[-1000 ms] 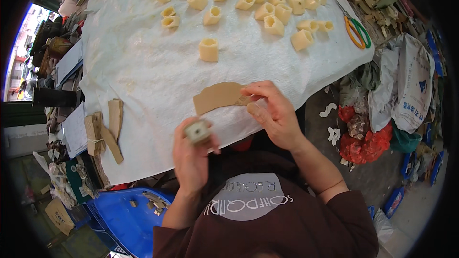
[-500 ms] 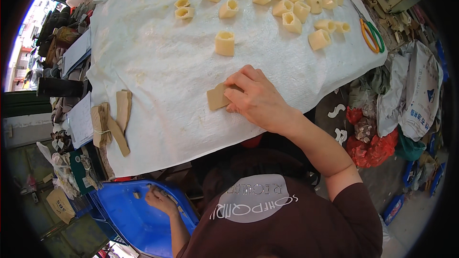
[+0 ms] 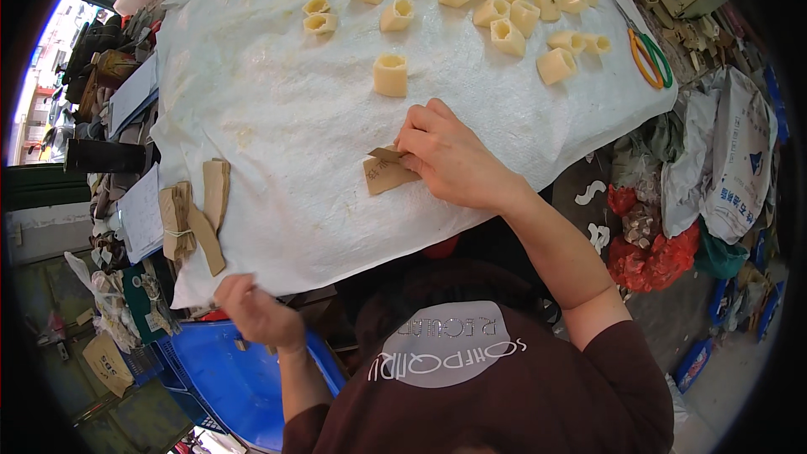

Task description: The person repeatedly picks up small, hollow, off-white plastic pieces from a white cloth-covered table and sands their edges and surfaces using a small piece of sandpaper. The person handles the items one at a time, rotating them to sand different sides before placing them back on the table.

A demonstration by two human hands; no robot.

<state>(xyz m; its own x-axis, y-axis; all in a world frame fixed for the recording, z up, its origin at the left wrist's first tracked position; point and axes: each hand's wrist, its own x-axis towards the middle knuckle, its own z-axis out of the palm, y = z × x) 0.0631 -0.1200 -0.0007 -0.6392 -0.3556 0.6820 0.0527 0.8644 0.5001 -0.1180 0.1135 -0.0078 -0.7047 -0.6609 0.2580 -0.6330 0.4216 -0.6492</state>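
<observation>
My right hand (image 3: pixel 450 155) is closed over the white-covered table (image 3: pixel 286 202), pinching a flat brown card-like piece (image 3: pixel 387 176). One flap of the piece stands up at my fingertips, and faint writing shows on its face. Its exact material is hard to tell. My left hand (image 3: pixel 252 311), smeared by motion, is at the table's near left edge above the blue basin (image 3: pixel 244 395). Whether it holds anything cannot be made out. Just beyond it lie a tied bundle of brown strips (image 3: pixel 176 219) and a separate stack of brown strips (image 3: pixel 216 189).
A hollow pale-yellow block (image 3: pixel 390 76) stands in front of my right hand, with several more like it farther back. Scissors (image 3: pixel 650 59) with orange and green handles lie at the table's right edge. Red bags (image 3: pixel 664 256) and a white sack (image 3: pixel 740 160) are at the right.
My left hand has risen out of the blue basin to the table's edge. In my right hand, the brown piece has turned, showing writing and a raised flap.
</observation>
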